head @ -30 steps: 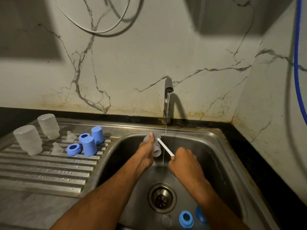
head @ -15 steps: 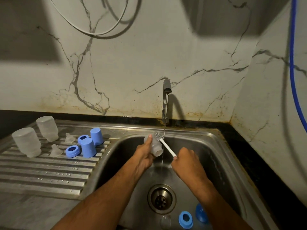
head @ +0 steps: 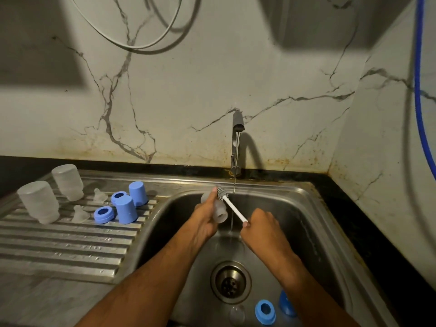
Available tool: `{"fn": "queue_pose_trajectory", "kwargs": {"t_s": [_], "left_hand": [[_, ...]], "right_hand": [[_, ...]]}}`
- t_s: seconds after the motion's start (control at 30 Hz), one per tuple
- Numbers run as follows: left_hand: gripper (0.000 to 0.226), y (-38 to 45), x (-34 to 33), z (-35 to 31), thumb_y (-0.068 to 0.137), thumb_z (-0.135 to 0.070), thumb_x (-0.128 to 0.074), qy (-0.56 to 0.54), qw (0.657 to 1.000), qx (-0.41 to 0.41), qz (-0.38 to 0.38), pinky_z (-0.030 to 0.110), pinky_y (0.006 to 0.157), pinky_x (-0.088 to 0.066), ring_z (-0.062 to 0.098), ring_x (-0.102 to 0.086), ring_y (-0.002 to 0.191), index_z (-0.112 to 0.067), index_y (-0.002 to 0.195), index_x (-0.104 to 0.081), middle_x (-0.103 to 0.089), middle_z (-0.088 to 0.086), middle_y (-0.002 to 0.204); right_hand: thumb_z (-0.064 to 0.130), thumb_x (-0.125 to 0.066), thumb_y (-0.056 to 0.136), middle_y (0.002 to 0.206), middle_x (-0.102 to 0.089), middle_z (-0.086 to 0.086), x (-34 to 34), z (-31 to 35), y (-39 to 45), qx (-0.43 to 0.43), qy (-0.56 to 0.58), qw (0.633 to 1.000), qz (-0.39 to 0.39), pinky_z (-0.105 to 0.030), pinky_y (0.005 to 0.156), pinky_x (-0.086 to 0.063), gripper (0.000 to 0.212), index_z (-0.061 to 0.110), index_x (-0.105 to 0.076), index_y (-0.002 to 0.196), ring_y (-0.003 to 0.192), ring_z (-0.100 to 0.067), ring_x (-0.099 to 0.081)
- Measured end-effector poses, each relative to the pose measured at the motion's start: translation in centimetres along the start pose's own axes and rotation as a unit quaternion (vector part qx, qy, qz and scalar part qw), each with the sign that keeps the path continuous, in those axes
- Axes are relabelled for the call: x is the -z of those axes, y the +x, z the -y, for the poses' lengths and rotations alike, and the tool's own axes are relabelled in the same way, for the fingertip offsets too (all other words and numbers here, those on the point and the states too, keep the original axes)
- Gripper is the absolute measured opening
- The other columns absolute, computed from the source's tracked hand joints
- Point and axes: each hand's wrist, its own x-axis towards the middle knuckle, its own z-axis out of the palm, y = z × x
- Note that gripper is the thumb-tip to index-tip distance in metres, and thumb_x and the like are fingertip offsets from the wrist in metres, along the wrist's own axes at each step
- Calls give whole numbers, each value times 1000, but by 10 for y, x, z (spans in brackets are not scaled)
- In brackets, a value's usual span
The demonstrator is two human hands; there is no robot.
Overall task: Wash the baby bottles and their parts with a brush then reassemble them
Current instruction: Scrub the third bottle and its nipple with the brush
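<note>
A blue hose [head: 418,95] hangs against the marble wall [head: 212,79].

Caps [head: 126,210]: blue
Bottles [head: 39,202]: frosted clear
Brush [head: 233,208]: white handle, grey bristles
Wall [head: 212,79]: white marble, grey veins
Hose [head: 418,90]: blue

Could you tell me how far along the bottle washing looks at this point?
Done, apparently: two bottles upended on the drainboard beside teats, rings and caps. In hand: the left hand holds a third bottle, the right hand the brush. Left: a blue ring in the sink, then reassembly.
</note>
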Motion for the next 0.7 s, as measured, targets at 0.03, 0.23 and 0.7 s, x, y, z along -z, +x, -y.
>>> {"fn": "queue_pose_trajectory", "kwargs": {"t_s": [0.03, 0.23, 0.7], "left_hand": [[55, 1, 4, -3, 84, -47, -73, -8, 1000, 1, -12, 36, 72, -58, 23, -70, 87, -6, 119, -62, -71, 15, 106], [46, 5, 23, -14, 90, -40, -68, -86, 996, 29, -13, 40, 94, -54, 26, -69, 100, -3, 117, -62, -70, 18, 111], [49, 5, 20, -16, 95, -54, -55, -56, 998, 21, -10, 42, 91, -52, 25, -65, 100, -7, 103, -65, -70, 12, 111]], "right_hand": [[24, -58, 99, 89, -51, 2, 1, -1, 0, -1, 5, 1000, 2, -23, 62, -43, 11, 13, -59, 99, 78, -13, -52], [28, -60, 94, 89, -64, -3, -1, -5, -3, -8, 0, 1000, 24, -41, 75, -60, 15, 15, -59, 87, 83, -20, -66], [26, -59, 96, 92, -62, -2, -5, -2, -1, 0, 0, 1000, 28, -32, 71, -56, 13, 13, -59, 95, 85, -18, -64]]}}
